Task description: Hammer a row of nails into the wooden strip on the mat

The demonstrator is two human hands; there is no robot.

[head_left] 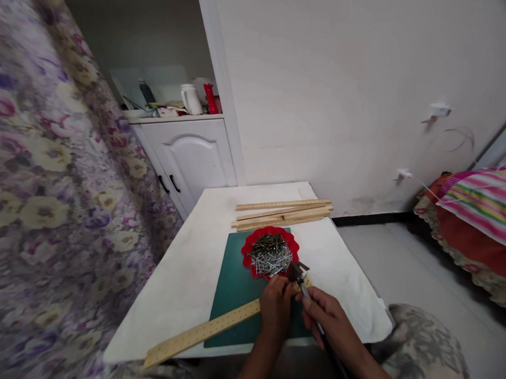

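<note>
My right hand (329, 319) is closed round the handle of a hammer (299, 272), whose dark head sits just beside a red scalloped dish (251, 250) full of small nails (270, 253). My left hand (276, 307) is closed in a pinch over a long wooden strip (198, 332) that lies slantwise across a green cutting mat (233, 288); what its fingers pinch is hidden. Both hands rest at the near edge of a white table (183, 275).
Several more wooden strips (283, 212) lie at the table's far edge by the wall. A flowered curtain (49, 204) hangs at left, a white cabinet (188, 154) with bottles behind it, a bed (476, 219) at right.
</note>
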